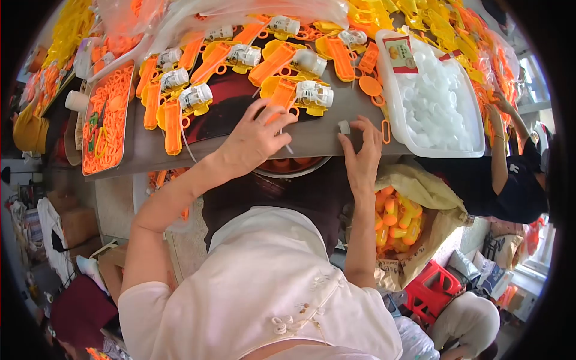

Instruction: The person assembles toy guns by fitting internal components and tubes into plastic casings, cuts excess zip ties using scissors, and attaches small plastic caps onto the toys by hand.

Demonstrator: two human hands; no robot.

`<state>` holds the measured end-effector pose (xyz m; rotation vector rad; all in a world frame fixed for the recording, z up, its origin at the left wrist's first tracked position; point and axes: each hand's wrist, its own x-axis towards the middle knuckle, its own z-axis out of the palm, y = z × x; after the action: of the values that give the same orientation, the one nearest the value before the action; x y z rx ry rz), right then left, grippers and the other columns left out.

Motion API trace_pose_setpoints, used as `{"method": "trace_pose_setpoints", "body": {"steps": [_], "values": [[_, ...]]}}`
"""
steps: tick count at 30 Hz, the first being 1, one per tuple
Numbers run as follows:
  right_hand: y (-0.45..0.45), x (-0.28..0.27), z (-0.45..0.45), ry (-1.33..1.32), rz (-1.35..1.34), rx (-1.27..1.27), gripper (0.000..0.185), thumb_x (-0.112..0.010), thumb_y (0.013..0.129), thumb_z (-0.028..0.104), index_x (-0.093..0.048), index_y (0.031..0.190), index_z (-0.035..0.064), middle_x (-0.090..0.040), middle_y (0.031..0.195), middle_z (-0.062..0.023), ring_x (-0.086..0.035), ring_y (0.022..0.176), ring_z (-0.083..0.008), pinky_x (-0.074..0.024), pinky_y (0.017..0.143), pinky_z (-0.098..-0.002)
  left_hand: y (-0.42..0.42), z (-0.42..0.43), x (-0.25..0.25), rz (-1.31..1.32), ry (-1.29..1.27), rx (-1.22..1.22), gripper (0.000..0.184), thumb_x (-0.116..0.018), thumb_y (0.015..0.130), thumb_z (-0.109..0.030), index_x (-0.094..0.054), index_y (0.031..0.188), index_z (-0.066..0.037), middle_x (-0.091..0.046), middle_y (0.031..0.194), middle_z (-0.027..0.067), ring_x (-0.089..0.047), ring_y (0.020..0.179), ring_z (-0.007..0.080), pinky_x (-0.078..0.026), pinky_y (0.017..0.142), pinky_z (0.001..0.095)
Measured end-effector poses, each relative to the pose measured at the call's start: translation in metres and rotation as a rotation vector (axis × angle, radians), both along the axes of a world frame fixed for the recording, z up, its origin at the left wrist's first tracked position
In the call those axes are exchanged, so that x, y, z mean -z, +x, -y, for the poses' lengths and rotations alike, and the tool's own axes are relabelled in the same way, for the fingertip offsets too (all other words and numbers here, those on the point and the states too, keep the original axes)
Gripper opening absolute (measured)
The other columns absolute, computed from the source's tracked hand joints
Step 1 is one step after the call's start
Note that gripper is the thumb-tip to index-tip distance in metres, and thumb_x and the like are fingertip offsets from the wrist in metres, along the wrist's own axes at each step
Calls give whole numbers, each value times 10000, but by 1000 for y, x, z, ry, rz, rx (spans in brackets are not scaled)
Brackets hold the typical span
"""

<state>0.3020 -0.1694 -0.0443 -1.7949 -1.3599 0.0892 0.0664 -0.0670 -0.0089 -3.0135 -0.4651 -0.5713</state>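
My left hand (258, 135) is over the table's near edge, fingers apart, with fingertips at the lower end of an orange and yellow toy gun (281, 96). That toy has a white printed cylinder (314, 93) on its right side. Whether the fingertips press on it, I cannot tell. To the right, my right hand (363, 153) has a small translucent plastic cap (344, 127) between thumb and index finger, just above the tabletop. Several similar toy guns (210, 63) lie in rows beyond my left hand.
A white tub (393, 120) of translucent caps (432, 96) stands at right. At left is a tray (123, 141) of small orange rings (108, 120). A sack (444, 204) of orange-yellow pieces sits below the table, by a red stool (433, 288). Another person's hands (498, 111) work at far right.
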Motion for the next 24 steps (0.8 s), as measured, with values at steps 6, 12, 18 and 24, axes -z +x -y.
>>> {"method": "trace_pose_setpoints", "body": {"steps": [6, 12, 18, 24], "values": [[5, 3, -21, -94, 250, -176, 222, -703, 834, 41, -648, 1047, 10, -662, 1095, -121, -591, 1031, -340, -488, 890, -413, 27, -6, 4, 293, -202, -80, 140, -730, 837, -149, -713, 973, -122, -673, 927, -10, -570, 1046, 192, -318, 1098, 463], [4, 15, -11, 44, 237, -183, 320, -634, 838, -54, -664, 1142, 41, -643, 1233, -133, -573, 1193, -320, -488, 974, -419, 40, -4, 4, 471, -422, -177, 156, -765, 823, -150, -733, 974, -131, -668, 847, -9, -591, 945, 176, -322, 1094, 437], [9, 7, 5, 47, 354, -316, 431, -608, 861, -71, -596, 1274, 51, -532, 1413, -138, -452, 1359, -321, -385, 1100, -431, 49, -6, 2, 494, -407, -161, 144, -774, 817, -144, -745, 956, -126, -668, 839, -1, -589, 919, 177, -332, 1074, 411], [5, -9, 1, 52, 117, -43, 370, -676, 870, 18, -606, 1232, 30, -577, 1265, -158, -549, 1141, -341, -448, 951, -433, 46, -7, 5, 487, -388, -161, 136, -782, 809, -153, -752, 938, -125, -673, 834, -7, -582, 905, 178, -341, 1053, 407]]}}
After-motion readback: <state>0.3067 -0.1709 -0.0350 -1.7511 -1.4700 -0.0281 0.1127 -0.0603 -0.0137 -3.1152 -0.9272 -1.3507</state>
